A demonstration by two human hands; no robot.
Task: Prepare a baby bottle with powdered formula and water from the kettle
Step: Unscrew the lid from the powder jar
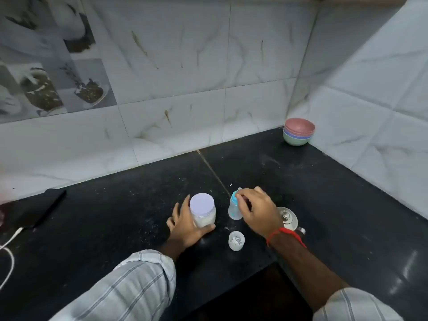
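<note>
1. Striped sleeves [129, 288] enter from the near edge of the black countertop [120, 228]; red thread band [286, 235] on right wrist.
2. Left hand [185, 224] wraps the formula jar [203, 212] from its left side, thumb across the jar's near base; grip clamped on it. Jar upright, lavender lid on, white powder in the lower part.
3. Right hand [257, 212] sits on top of the baby bottle [234, 210], fingers closed on its blue collar. Bottle upright, just right of the jar, contents not discernible.
4. Clear bottle cap [236, 240] lies nearer the front edge, between the two wrists.
5. Steel kettle [288, 218], lid on, stands just right of the bottle, partly hidden by the right wrist.
6. Stacked bowls [298, 132] in the far right corner; dark phone [37, 209] with white cable [9, 242] at the left edge.
7. Countertop open between centre and back wall; white specks scattered near the jar.
</note>
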